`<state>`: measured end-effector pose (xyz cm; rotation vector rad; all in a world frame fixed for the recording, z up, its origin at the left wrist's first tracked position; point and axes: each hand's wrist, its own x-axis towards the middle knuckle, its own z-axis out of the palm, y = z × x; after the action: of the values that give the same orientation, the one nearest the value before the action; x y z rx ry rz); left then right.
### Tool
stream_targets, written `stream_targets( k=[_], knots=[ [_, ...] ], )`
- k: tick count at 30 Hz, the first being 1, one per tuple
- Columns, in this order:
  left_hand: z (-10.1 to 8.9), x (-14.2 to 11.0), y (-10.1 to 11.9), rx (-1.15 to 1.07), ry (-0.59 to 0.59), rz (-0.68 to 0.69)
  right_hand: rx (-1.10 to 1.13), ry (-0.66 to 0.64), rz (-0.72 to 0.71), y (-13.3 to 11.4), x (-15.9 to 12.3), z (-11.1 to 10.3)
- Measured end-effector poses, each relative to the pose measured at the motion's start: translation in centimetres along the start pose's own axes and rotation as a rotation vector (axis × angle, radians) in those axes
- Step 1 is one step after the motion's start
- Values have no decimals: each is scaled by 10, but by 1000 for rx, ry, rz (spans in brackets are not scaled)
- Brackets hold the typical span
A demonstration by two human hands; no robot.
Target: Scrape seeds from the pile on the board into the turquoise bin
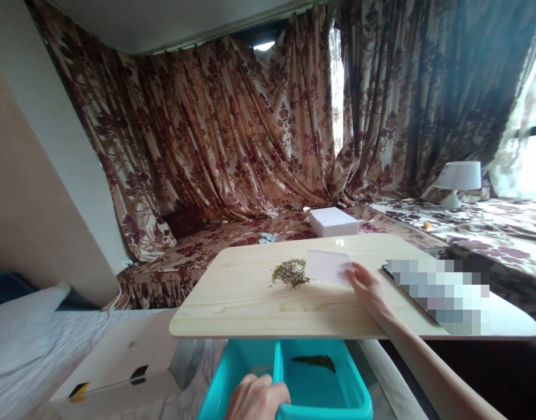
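The green pile (pixel 289 272) lies on the table (pixel 233 297), just beside the white card (pixel 326 267) that your right hand (pixel 369 286) pinches by its right end. Your left hand (pixel 256 398) grasps the turquoise bin (pixel 361 402) near its divider. A sudden jerk of the card could scatter bits; tilting the bin could shift the green heap (pixel 318 362) inside.

Teal bin (pixel 359 389) cut off below; flat object (pixel 438 297) pixelated, unreadable.
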<state>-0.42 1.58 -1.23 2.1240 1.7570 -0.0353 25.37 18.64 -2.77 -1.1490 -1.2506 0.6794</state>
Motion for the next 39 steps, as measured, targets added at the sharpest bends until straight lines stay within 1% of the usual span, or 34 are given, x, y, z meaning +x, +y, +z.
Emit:
stream_targets(
  k=[4,9,12,15,17,20,24,29,34,39],
  knots=[
    [4,-1,0,-17,-10,12,-6,-7,26,-1,0,-1],
    [4,-3,0,-9,2,15,-10,-71,-15,-4,-2,-3],
    [4,-2,1,-12,12,18,15,-56,-18,0,-2,-2],
    [5,-1,2,-17,-6,11,25,-52,-21,2,-1,-2],
    [6,0,2,-21,-21,1,22,-67,-25,1,-1,-1],
    [6,0,2,-25,-9,0,38,-83,-27,-4,-4,-3],
    [1,-4,3,-52,-8,36,33,-26,-12,-11,-13,-12],
    [-3,-8,8,-69,28,35,-95,62,9,-19,-22,-25],
    [-4,-12,14,-83,76,20,-173,87,31,-25,-25,-26],
    [-4,-13,14,-105,102,31,-118,48,22,-18,-20,-22]
  ],
)
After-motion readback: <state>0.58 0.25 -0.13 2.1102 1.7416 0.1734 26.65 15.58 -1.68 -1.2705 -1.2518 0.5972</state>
